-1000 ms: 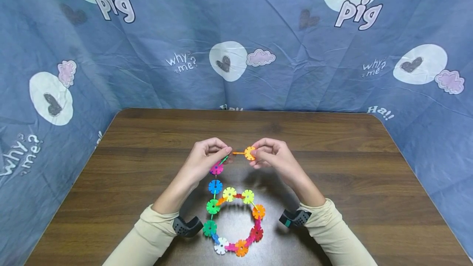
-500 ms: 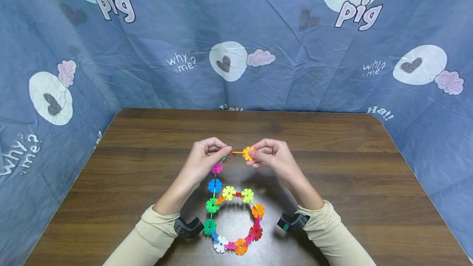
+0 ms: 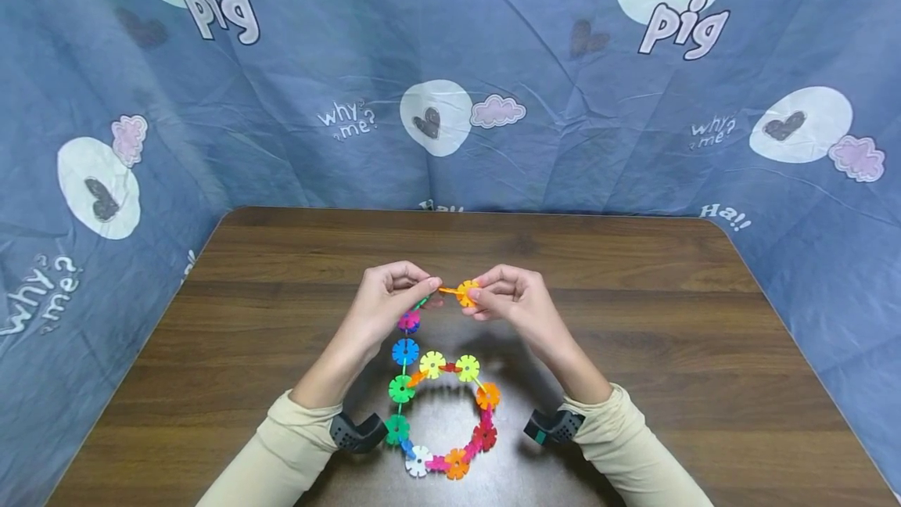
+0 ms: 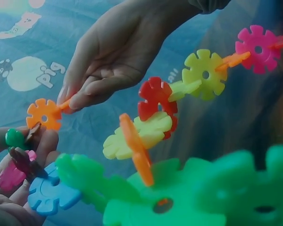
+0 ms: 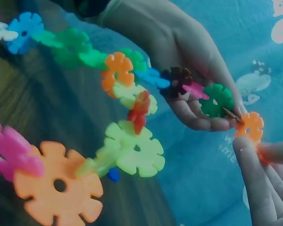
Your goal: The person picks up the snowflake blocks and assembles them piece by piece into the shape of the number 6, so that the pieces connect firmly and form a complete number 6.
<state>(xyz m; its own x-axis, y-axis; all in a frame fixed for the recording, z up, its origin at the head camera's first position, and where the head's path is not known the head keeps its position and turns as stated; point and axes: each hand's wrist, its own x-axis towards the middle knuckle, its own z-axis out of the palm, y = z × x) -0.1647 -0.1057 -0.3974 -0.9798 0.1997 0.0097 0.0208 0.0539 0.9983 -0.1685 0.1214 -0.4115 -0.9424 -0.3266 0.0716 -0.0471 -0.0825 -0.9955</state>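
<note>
My left hand (image 3: pixel 396 300) pinches the upper end of a chain of slotted snowflake discs, near a green disc (image 5: pixel 217 100) and a brown disc set edge-on. Between thumb and finger my right hand (image 3: pixel 512 296) pinches an orange snowflake disc (image 3: pixel 466 293). A second orange disc (image 4: pixel 44 114) reaches from it to the brown one at the left fingertips. Whether its slot is fully seated cannot be made out. Below the left hand, the chain passes through a pink disc (image 3: pixel 409 321) and a blue disc (image 3: pixel 405 351) into a ring of colourful discs.
The ring, with a white disc (image 3: pixel 418 461) and a red disc (image 3: pixel 484 436), hangs or lies between the forearms. Under it is a brown wooden table (image 3: pixel 281 249). A blue printed cloth (image 3: pixel 549 147) stands behind. Each wrist wears a black camera (image 3: pixel 357 433).
My right hand has shifted slightly left, bringing the orange discs closer to the left fingertips. The hanging ring has drifted a little up and left. My left hand has hardly moved.
</note>
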